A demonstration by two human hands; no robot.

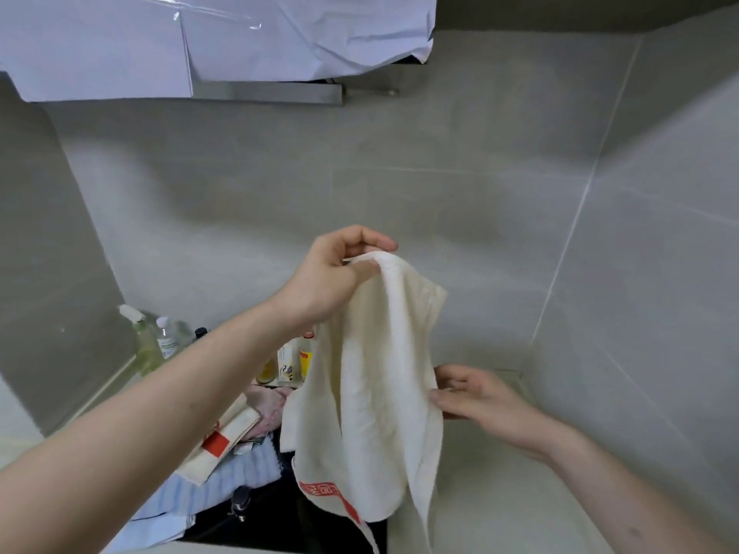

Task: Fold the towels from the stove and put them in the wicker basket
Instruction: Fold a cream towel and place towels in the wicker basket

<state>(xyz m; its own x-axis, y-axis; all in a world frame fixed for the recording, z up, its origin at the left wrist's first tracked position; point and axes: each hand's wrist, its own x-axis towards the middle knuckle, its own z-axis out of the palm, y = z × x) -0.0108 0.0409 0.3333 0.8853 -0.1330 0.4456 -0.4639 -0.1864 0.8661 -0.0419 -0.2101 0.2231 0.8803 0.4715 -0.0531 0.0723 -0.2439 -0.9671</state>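
My left hand (334, 273) pinches the top corner of a cream towel (380, 393) with a red printed band, holding it up in front of the grey wall. The towel hangs down over the black stove (280, 513). My right hand (476, 393) touches the towel's right edge at mid height, fingers loosely around the cloth. More towels lie heaped on the stove to the lower left: a cream one with a red patch (224, 437), a pale blue striped one (224, 485) and a pinkish one (268, 409). No wicker basket is in view.
Several bottles (160, 341) stand along the back left of the counter, and small jars (296, 361) behind the towel. A range hood covered in white paper (200, 38) hangs overhead. A pale countertop (500, 493) lies to the right of the stove.
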